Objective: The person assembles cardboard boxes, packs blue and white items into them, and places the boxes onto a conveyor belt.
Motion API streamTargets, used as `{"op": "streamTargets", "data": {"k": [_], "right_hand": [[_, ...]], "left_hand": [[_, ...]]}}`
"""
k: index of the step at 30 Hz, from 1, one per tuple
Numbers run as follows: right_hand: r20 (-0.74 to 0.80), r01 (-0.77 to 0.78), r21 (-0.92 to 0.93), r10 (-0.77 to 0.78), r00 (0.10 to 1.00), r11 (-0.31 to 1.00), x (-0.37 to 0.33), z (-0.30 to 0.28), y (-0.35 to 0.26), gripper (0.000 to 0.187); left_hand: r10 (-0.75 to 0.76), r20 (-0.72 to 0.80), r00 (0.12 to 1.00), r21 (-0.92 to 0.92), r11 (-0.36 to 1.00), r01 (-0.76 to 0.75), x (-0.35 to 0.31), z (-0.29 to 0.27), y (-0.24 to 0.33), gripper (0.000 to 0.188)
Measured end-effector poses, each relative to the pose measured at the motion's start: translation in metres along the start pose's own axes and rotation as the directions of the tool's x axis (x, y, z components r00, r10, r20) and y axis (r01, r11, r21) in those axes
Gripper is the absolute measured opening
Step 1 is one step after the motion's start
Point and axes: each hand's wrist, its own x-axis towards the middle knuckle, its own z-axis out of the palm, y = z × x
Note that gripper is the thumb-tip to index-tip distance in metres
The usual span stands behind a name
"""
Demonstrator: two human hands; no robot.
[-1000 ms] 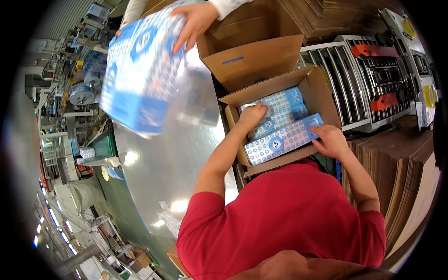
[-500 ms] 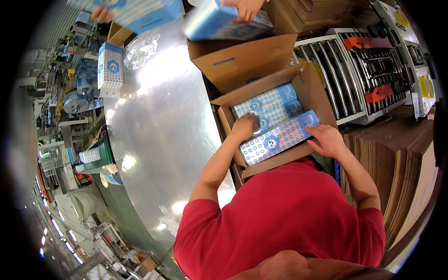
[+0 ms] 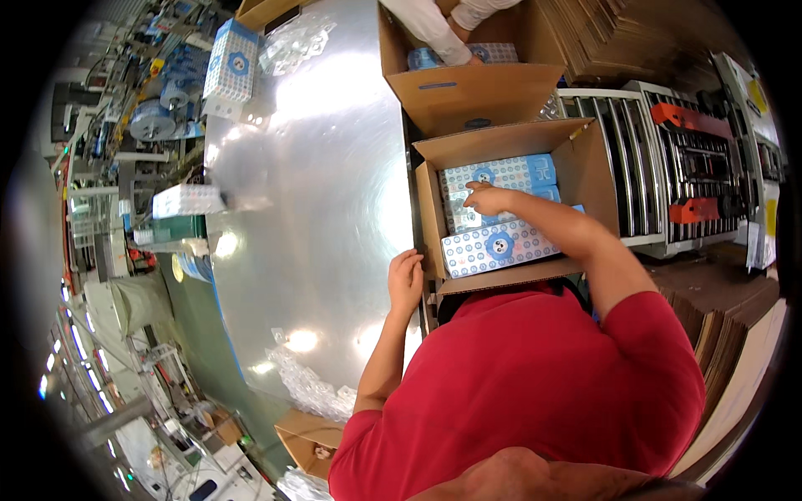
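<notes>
An open brown carton (image 3: pixel 516 282) stands in front of me with blue-and-white patterned packs inside. The nearest pack (image 3: pixel 499 245) lies lengthwise along the carton's near wall. Behind it is another patterned pack (image 3: pixel 501 171), with a further one partly covered by my right arm. My right hand (image 3: pixel 489 199) reaches over the packs, fingers extended and touching down near their middle, holding nothing that I can see. Outside the carton's left wall, my left hand (image 3: pixel 407 280) rests at the metal table's edge, fingers loosely apart and touching the carton's side.
A shiny metal table (image 3: pixel 309 192) spreads to my left, with crumpled clear plastic (image 3: pixel 309 380) at its near end. Farther off, a co-worker's arms (image 3: pixel 439 29) reach into a second carton (image 3: pixel 476 96). A roller conveyor (image 3: pixel 618 159) and stacked flat cardboard (image 3: pixel 710 326) lie to the right.
My left hand has left the packs for the carton's outer left side. My right hand has moved from the near pack's right end to the middle. The co-worker's packs went down into the far carton.
</notes>
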Motion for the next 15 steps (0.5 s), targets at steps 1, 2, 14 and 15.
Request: {"op": "streamTargets", "data": {"k": [1, 2, 14, 15], "right_hand": [[0.076, -0.037, 0.040, 0.034, 0.997, 0.999, 0.016, 0.010, 0.007, 0.034], [0.150, -0.081, 0.080, 0.068, 0.986, 0.994, 0.028, 0.020, 0.015, 0.033], [-0.164, 0.070, -0.533, -0.184, 0.969, 0.843, 0.009, 0.016, 0.019, 0.039], [-0.107, 0.013, -0.532, -0.082, 0.991, 0.847, 0.009, 0.017, 0.016, 0.042]], "left_hand": [[-0.010, -0.019, 1.000, 0.004, 1.000, 0.010, -0.012, -0.004, -0.002, 0.014], [-0.018, -0.033, 0.999, 0.008, 1.000, 0.019, -0.024, -0.008, -0.003, 0.014], [-0.242, -0.174, 0.955, -0.034, 0.970, 0.239, -0.071, -0.042, -0.010, 0.013], [-0.199, -0.172, 0.965, -0.008, 0.980, 0.201, -0.061, -0.045, -0.009, 0.013]]}}
